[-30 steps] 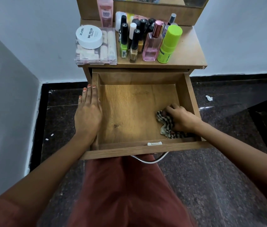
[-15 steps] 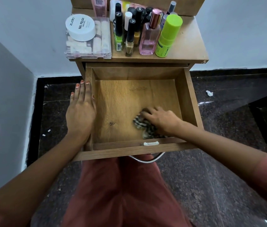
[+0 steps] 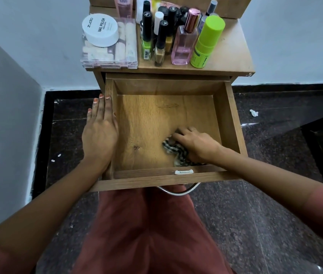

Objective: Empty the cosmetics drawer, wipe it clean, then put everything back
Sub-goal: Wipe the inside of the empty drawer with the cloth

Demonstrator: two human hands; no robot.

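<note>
Dark speckled stone floor (image 3: 265, 224) spreads beneath you, meeting pale walls on both sides. Against the far wall stands the small wooden table (image 3: 233, 56), its drawer (image 3: 233, 123) pulled fully out toward your lap, the bare wood bottom showing and a curved metal handle (image 3: 178, 191) hanging under the front panel.

Your left hand (image 3: 100, 135) lies flat along the drawer's left wall, fingers straight and together, pointing away from you, gripping nothing; the thumb side rests over the wall's top edge. Your right hand (image 3: 196, 144) reaches inside the drawer, palm down near the front right corner, fingers spread loosely and pressed on a crumpled checked cloth (image 3: 173, 150) that touches the drawer bottom. Part of the cloth pokes out to the left of the hand and toward the front panel.

The cosmetics sit on the table top, behind the open drawer. At the left is a clear plastic box (image 3: 110, 53) with a round white tub (image 3: 100, 29) marked "nail polish" resting on its lid. Beside it stands a cluster of nail polish bottles (image 3: 160, 42) with tall black caps, one white-capped. To their right are a pink perfume bottle (image 3: 184, 44) with a rose metallic cap and, just beside it, a lime-green stick container (image 3: 206, 41). More bottles crowd behind, cut off by the frame's top edge.

A small white scrap (image 3: 253, 113) lies on the floor to the right of the drawer.
</note>
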